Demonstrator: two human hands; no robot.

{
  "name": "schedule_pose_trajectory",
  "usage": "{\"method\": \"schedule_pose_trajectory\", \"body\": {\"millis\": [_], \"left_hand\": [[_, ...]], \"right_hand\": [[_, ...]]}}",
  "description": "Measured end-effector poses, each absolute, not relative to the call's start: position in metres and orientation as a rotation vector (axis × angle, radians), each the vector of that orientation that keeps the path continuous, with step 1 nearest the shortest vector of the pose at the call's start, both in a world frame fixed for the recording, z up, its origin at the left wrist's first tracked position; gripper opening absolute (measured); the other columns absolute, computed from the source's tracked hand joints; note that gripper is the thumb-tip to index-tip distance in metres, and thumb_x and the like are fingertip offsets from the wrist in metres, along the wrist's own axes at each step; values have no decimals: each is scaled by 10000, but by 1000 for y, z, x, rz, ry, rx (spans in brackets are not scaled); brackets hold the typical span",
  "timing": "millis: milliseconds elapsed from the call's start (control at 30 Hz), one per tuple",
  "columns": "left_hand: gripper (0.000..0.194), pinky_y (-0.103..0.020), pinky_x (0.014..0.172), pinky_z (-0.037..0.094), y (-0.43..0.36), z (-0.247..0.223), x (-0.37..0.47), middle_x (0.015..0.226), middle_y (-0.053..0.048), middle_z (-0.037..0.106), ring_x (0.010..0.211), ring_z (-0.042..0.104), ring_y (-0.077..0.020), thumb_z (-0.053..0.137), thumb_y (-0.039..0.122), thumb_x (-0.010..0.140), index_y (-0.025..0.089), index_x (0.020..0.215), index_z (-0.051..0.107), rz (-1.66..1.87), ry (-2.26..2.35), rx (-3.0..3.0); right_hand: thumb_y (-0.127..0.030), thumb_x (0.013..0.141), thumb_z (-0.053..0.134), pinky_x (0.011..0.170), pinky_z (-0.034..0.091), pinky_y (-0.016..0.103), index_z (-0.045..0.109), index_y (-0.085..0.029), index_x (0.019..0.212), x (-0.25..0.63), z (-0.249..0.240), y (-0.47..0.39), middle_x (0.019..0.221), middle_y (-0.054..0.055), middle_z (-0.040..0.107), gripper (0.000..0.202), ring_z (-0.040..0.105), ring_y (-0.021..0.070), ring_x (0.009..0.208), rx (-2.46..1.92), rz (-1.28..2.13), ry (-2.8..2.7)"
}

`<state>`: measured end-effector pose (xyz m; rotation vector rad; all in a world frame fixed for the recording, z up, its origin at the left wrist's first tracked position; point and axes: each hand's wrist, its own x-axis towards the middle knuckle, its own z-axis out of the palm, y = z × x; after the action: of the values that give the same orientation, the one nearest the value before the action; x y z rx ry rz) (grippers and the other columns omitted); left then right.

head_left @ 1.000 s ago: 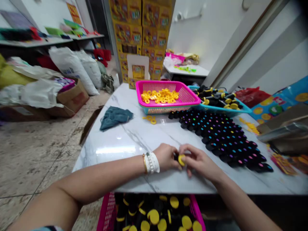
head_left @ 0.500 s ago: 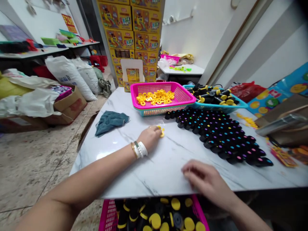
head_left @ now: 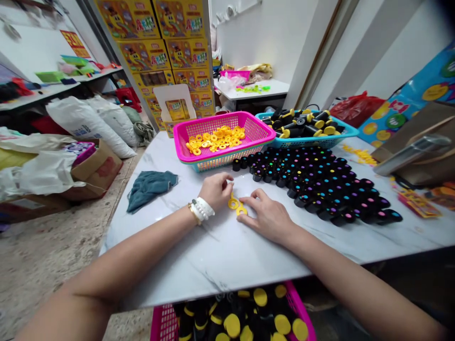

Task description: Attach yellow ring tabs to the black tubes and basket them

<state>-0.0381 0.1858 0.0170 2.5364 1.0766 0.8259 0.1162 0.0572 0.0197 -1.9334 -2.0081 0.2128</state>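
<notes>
Near the middle of the white marbled table point(head_left: 170, 265), a few yellow rings point(head_left: 233, 203) lie between my hands. My left hand point(head_left: 216, 189) is at their left side with its fingers curled; what it may hold is hidden. From the right, my right hand point(head_left: 266, 215) has its thumb and forefinger on either side of a yellow ring point(head_left: 241, 210), closed on its edges. Many more yellow rings point(head_left: 216, 139) fill part of the pink basket point(head_left: 181, 148) behind my hands. Rows of black cylinders point(head_left: 305, 182) with coloured dots stand to the right.
A blue basket point(head_left: 350, 132) of black and yellow parts stands at the back right. A teal cloth point(head_left: 151, 187) lies on the left. Below the front edge is a pink basket point(head_left: 165, 324) of yellow-capped black parts. Stacked yellow boxes point(head_left: 142, 54) rise behind.
My right hand has moved up and left to the yellow rings and closed on one. My left hand has lifted slightly off the rings, uncovering them. The camera view has shifted.
</notes>
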Motion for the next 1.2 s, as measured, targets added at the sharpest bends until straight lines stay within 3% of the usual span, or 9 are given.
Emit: {"method": "schedule_pose_trajectory", "body": {"millis": [100,167,367,433,533,733,867,1033,1200], "left_hand": [[354,-288,815,486,210,15,-20,876,-72,696,834,646,-190,528,187,837,134,1179,601,747,1151,2657],[416,-301,808,492,220,14,-9,896,-84,701,854,660,-210,521,251,866,145,1268,534,634,1257,2687],[512,-357,727,504,228,14,19,878,-123,705,847,679,-294,550,544,839,151,1167,553,512,1571,2630],[467,-359,720,502,230,13,27,890,-129,702,850,677,-298,569,527,830,149,1104,569,549,1629,2587],[388,-341,735,495,231,12,30,922,-116,697,873,671,-276,592,464,822,163,1067,569,645,1625,2530],[275,-268,698,478,198,12,5,791,-15,685,730,648,-169,676,324,744,190,965,581,727,1289,2394],[430,-248,687,473,161,7,-16,870,-2,694,706,622,-133,731,258,697,175,1097,596,719,889,2411],[283,-290,771,454,151,1,-20,865,-43,703,821,605,-182,758,342,710,173,932,712,712,743,2495],[320,-302,757,422,158,0,-18,806,-41,687,795,576,-191,780,433,677,203,897,744,691,745,2532]], "right_hand": [[-447,732,696,630,417,304,580,-203,983,118,20,55,1004,42,545,369,575,192,758,-1947,262,-1981],[-389,691,728,623,406,295,525,-195,880,123,19,53,914,26,542,338,552,182,735,-1930,332,-1919],[-182,779,618,615,396,249,519,-207,771,135,16,45,753,-28,576,103,531,121,658,-1674,697,-1736],[-194,804,593,579,404,238,568,-213,876,135,16,44,803,-22,601,78,535,107,629,-1600,859,-1625],[-267,801,618,478,383,217,600,-212,1034,135,17,46,835,-9,609,241,509,86,547,-1525,1113,-1387],[-347,728,733,436,325,192,694,-167,873,149,19,52,687,-3,642,235,442,61,487,-1408,1223,-1152],[-348,681,786,471,391,188,733,-171,935,161,15,59,692,1,663,314,495,58,496,-1365,1253,-961],[-318,591,853,447,439,185,716,-137,874,159,16,71,674,14,679,363,528,59,450,-1397,1315,-847],[-363,566,863,372,409,170,655,-130,727,148,21,82,577,6,649,351,509,62,402,-1451,1256,-915]]}}
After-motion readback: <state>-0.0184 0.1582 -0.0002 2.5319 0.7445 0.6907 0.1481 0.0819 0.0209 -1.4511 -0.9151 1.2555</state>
